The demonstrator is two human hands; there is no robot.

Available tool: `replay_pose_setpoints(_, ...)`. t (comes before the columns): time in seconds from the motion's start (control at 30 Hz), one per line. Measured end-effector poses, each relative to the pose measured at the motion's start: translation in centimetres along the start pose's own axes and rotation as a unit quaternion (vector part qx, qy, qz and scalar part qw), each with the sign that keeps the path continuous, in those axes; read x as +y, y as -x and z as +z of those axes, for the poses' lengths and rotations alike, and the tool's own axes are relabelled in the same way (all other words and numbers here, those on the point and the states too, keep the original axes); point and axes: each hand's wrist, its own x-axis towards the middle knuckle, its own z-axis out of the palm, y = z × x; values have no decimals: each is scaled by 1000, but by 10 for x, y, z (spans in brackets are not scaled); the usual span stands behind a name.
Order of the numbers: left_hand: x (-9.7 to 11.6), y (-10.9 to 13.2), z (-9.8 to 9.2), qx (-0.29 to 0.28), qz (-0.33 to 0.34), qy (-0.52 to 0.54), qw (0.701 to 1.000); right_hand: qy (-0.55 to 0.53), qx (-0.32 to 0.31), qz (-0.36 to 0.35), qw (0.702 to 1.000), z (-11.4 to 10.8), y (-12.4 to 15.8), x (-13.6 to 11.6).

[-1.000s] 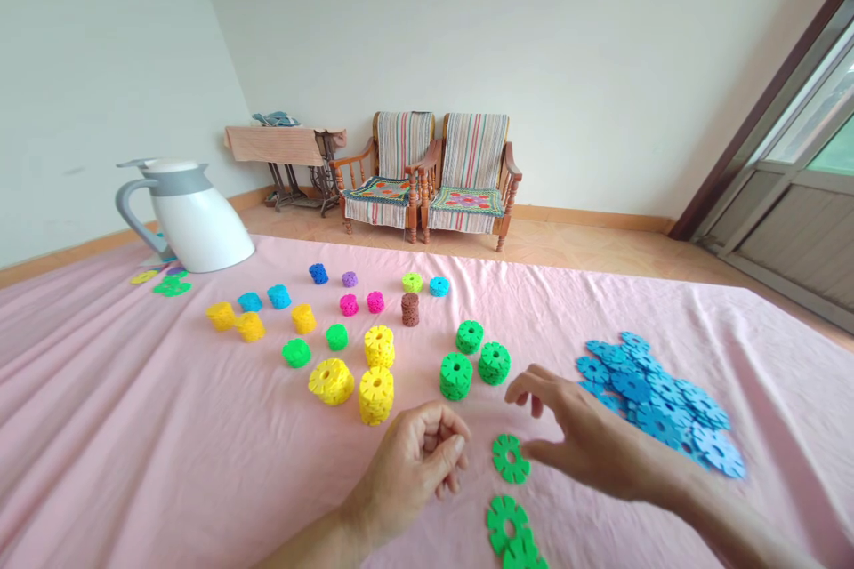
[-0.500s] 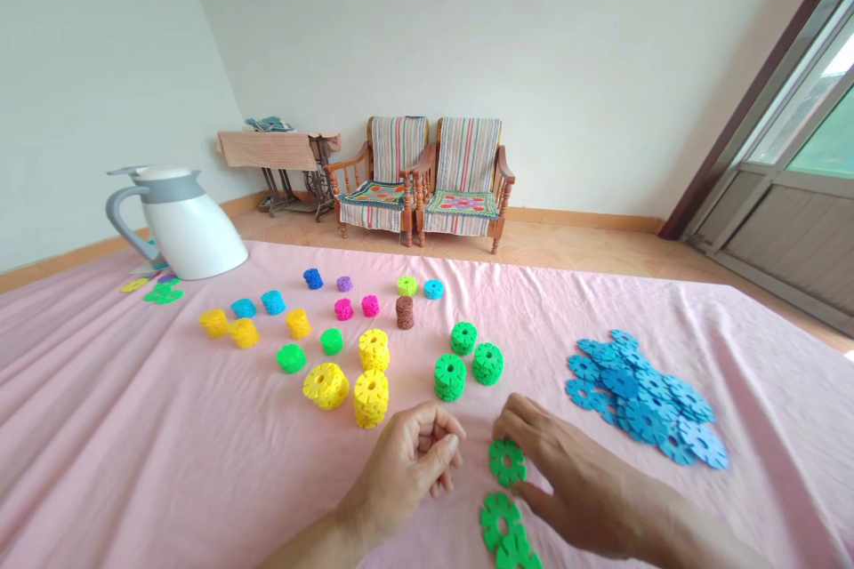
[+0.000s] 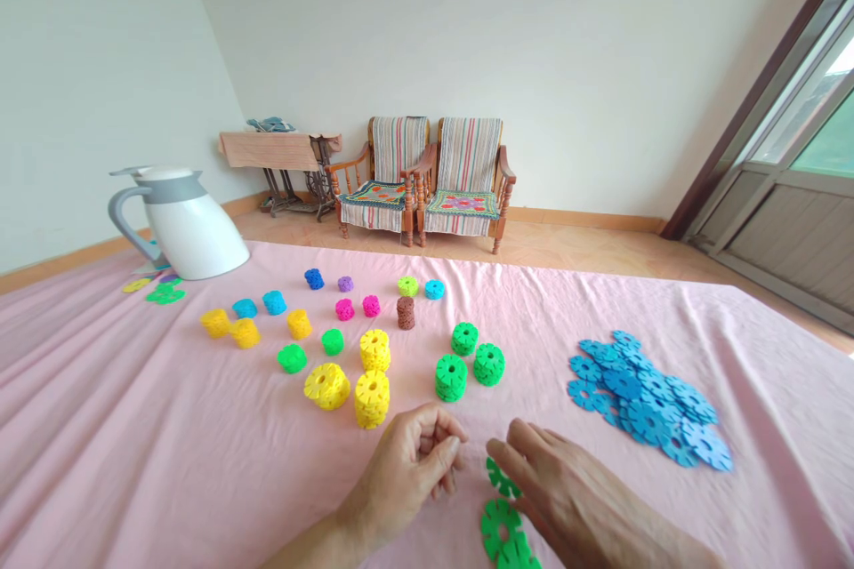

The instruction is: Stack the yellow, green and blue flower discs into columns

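Just in front of me, my left hand [image 3: 410,467] rests above the cloth with fingers curled and thumb tip near the index finger; I see nothing in it. My right hand [image 3: 567,484] is spread palm-down over a green notched plastic disc [image 3: 502,478], partly covering it, index finger at its far edge and thumb by its near edge. Nearer me lie more flat green discs [image 3: 502,526], some overlapping, cut off by the frame. Beyond the hands stand three green disc stacks [image 3: 451,378]. Left of these are several yellow disc stacks [image 3: 372,398].
A loose heap of blue discs [image 3: 650,409] lies on the right of the pink cloth [image 3: 200,462]. Small stacks, including a brown one [image 3: 406,313], stand farther back. A white jug [image 3: 193,231] is at the far left, beside scattered discs. Two wooden chairs [image 3: 467,151] stand beyond.
My right hand has come slightly closer to me and covers more of the green disc, which has shifted a little toward me. My left hand is nearly still.
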Motion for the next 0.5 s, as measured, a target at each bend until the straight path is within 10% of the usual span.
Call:
replay_pose_setpoints(0.3,-2,0,0,-3,-3,12,1000,-106,29,67,992,0,1,19)
replay_pose_setpoints(0.5,2,1,1,0,-14,21,1000,-239,155,166,944,3,-45,64)
